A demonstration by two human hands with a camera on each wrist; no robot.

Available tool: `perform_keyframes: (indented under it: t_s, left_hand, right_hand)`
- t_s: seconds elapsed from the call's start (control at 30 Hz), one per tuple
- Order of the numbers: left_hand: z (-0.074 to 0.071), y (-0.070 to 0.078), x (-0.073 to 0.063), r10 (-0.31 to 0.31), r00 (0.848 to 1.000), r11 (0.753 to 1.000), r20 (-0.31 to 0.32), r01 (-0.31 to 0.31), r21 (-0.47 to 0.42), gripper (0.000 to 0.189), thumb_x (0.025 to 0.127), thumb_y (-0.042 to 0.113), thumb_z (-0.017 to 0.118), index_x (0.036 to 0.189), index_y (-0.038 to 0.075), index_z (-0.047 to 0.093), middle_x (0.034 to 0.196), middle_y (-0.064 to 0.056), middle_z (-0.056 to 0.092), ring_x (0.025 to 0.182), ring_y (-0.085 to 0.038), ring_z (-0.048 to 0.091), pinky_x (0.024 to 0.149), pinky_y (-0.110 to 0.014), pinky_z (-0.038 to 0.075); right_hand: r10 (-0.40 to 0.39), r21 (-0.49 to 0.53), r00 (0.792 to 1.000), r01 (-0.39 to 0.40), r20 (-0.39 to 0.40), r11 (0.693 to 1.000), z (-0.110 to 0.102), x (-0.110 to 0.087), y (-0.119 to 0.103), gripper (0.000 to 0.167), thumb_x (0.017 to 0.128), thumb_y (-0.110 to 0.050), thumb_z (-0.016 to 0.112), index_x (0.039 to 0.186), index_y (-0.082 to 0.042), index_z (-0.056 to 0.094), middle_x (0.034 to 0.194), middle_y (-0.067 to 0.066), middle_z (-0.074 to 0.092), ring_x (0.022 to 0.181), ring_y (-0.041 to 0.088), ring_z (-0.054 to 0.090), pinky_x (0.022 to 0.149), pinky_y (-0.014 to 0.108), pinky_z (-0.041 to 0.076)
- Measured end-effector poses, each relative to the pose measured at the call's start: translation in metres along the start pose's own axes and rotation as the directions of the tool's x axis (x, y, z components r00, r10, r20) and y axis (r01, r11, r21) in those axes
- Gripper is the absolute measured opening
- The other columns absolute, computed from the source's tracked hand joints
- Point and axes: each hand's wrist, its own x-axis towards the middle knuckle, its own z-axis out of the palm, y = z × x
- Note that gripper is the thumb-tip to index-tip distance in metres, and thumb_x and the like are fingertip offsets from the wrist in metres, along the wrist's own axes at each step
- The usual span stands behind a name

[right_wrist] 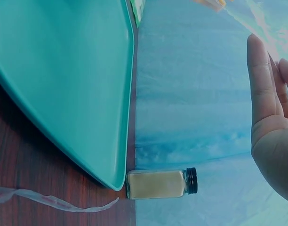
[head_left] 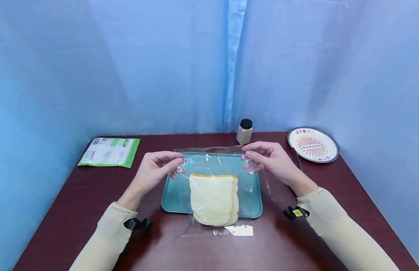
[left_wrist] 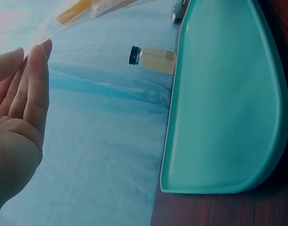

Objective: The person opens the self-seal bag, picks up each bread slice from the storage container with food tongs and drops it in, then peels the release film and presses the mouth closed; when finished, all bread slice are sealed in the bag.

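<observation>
Two slices of white bread point(head_left: 211, 199), one behind the other, are inside a clear plastic bag point(head_left: 213, 165). The bag hangs in front of the teal tray point(head_left: 171, 203) in the head view, its lower edge past the tray's near rim. My left hand point(head_left: 158, 165) pinches the bag's upper left corner between thumb and fingers. At the upper right, my right hand point(head_left: 268, 160) pinches the other corner the same way. In the left wrist view, the thumb and fingertips point(left_wrist: 38, 54) meet at the film, and the orange bread crust point(left_wrist: 74, 11) shows beyond them.
A black-capped jar point(head_left: 244, 132) of pale contents stands behind the tray. On the back left lies a green and white packet point(head_left: 109, 152), on the back right a patterned plate point(head_left: 313, 145). A dark slim object point(head_left: 296, 159) runs behind the right forearm. A clear plastic strip point(right_wrist: 59, 201) lies beside the tray.
</observation>
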Motion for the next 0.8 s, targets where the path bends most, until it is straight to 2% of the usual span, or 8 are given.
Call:
perform_keyframes:
  t_s: [0.13, 0.27, 0.47, 0.6, 0.73, 0.8]
  left_hand:
    - [-0.001, 0.000, -0.004, -0.003, 1.000, 1.000, 0.000, 0.003, 0.004, 0.022, 0.095, -0.001, 0.068, 0.117, -0.005, 0.071, 0.100, -0.027, 0.072, 0.074, -0.037, 0.073, 0.060, -0.045, 0.060]
    - [0.001, -0.002, -0.002, -0.005, 1.000, 1.000, 0.027, 0.005, 0.001, 0.024, 0.097, 0.000, 0.067, 0.120, -0.006, 0.069, 0.101, -0.025, 0.073, 0.076, -0.032, 0.074, 0.060, -0.044, 0.060]
    - [-0.002, -0.004, 0.002, 0.045, 0.998, 0.999, 0.052, -0.045, 0.007, 0.024, 0.098, -0.002, 0.064, 0.121, -0.006, 0.069, 0.099, -0.022, 0.074, 0.077, -0.030, 0.075, 0.055, -0.043, 0.059]
    - [-0.006, -0.003, 0.002, 0.084, 0.994, 0.996, 0.075, -0.083, -0.009, 0.025, 0.097, -0.004, 0.064, 0.122, -0.006, 0.068, 0.100, -0.020, 0.075, 0.078, -0.030, 0.075, 0.056, -0.043, 0.059]
    - [-0.010, -0.003, 0.002, 0.112, 0.989, 0.994, 0.101, -0.110, -0.022, 0.024, 0.097, -0.005, 0.064, 0.121, -0.007, 0.068, 0.102, -0.021, 0.074, 0.080, -0.032, 0.075, 0.058, -0.043, 0.060]
    - [-0.012, -0.003, 0.003, 0.118, 0.987, 0.993, 0.113, -0.116, -0.022, 0.023, 0.098, -0.004, 0.063, 0.120, -0.010, 0.066, 0.103, -0.021, 0.074, 0.081, -0.032, 0.075, 0.057, -0.042, 0.060]
  right_hand:
    - [-0.001, -0.004, 1.000, 0.001, -0.002, 1.000, 0.002, -0.001, 0.001, 0.024, 0.101, -0.002, 0.061, 0.124, 0.001, 0.067, 0.105, 0.022, 0.071, 0.085, 0.033, 0.075, 0.068, 0.048, 0.060]
    - [-0.010, -0.009, 1.000, 0.010, 0.001, 1.000, -0.001, -0.006, 0.001, 0.024, 0.101, 0.000, 0.061, 0.123, -0.001, 0.068, 0.106, 0.024, 0.071, 0.085, 0.033, 0.075, 0.068, 0.049, 0.059]
    - [-0.028, 0.011, 1.000, 0.028, 0.005, 1.000, -0.002, -0.004, 0.001, 0.024, 0.101, 0.002, 0.059, 0.123, 0.003, 0.067, 0.109, 0.017, 0.073, 0.086, 0.033, 0.075, 0.068, 0.049, 0.059]
    - [-0.039, 0.018, 0.999, 0.039, 0.027, 0.999, -0.002, -0.001, 0.003, 0.025, 0.101, 0.003, 0.058, 0.125, 0.008, 0.064, 0.113, 0.020, 0.072, 0.087, 0.034, 0.075, 0.068, 0.049, 0.059]
    - [-0.056, 0.050, 0.997, 0.053, 0.045, 0.997, -0.003, 0.002, 0.004, 0.024, 0.101, 0.005, 0.057, 0.123, 0.004, 0.067, 0.114, 0.023, 0.071, 0.087, 0.033, 0.075, 0.068, 0.049, 0.059]
    - [-0.062, 0.078, 0.997, 0.058, 0.051, 0.995, -0.004, 0.003, 0.005, 0.025, 0.100, 0.008, 0.056, 0.123, 0.006, 0.066, 0.114, 0.021, 0.072, 0.087, 0.032, 0.075, 0.068, 0.048, 0.059]
